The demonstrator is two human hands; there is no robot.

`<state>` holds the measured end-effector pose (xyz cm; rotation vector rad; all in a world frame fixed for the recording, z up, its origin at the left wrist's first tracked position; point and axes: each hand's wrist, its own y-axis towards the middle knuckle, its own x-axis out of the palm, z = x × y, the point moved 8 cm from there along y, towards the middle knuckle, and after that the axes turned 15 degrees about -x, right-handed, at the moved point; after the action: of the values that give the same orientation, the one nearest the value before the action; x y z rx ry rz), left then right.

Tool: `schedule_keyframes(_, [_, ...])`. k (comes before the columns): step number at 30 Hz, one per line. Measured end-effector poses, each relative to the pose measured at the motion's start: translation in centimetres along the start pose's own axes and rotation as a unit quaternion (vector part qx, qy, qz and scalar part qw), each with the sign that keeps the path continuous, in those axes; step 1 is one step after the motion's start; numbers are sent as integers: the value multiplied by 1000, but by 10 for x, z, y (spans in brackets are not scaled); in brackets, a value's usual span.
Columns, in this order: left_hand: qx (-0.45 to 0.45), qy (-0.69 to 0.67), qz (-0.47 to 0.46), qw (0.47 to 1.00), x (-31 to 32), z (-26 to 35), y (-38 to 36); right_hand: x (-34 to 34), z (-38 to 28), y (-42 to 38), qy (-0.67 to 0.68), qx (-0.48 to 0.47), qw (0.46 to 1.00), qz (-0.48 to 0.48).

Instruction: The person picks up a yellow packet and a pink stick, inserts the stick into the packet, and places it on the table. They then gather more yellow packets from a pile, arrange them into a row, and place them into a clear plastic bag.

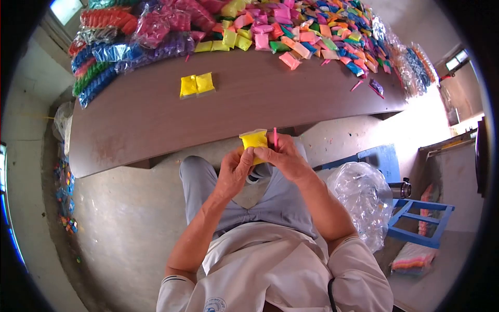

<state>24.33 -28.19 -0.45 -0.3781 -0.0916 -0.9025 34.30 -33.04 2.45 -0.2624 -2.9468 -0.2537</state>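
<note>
Over my lap, just off the table's front edge, both hands hold a yellow packet [254, 139] with a clear edge at its top. My left hand [235, 169] pinches its lower left part, and my right hand [285, 157] grips the lower right. The thumbs meet on its front. A thin pink stick [275, 137] stands up at the fingers of my right hand. Two more yellow packets [196, 84], side by side, lie on the brown table [228, 112] ahead. The lower part of the held packet is hidden by my thumbs.
Many small coloured packets [312, 36] are heaped along the table's far side, with bundled packets [104, 52] at the left. A pink packet [289, 61] and pink sticks lie before the heap. On the right are a clear plastic bag [358, 203] and a blue stool [416, 239].
</note>
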Motion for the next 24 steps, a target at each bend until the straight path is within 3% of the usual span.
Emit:
schedule_keyframes(2, [3,5,-3,1000,1,-3,3,-5,2,2,-12,-87,995,42])
schedule_keyframes(6, [-11,-51,29,998,-4,-6,7,-4,9,0,6,-100,989,105])
schedule_keyframes(8, [-16,-75,32,997,-8,-8,7,-10,28,-7,40,14,984,173])
schedule_keyframes(11, [-9,-25,2,1000,-4,-10,5,-12,40,-10,71,59,973,209])
schedule_keyframes(15, [-17,-3,13,1000,3,-13,0,-17,50,-11,121,106,966,205])
schedule_keyframes(17, [-19,15,13,1000,4,-14,-1,-15,43,-4,159,107,970,148])
schedule_keyframes(24, [-23,-36,16,999,-1,-23,1,-19,30,2,105,96,988,68])
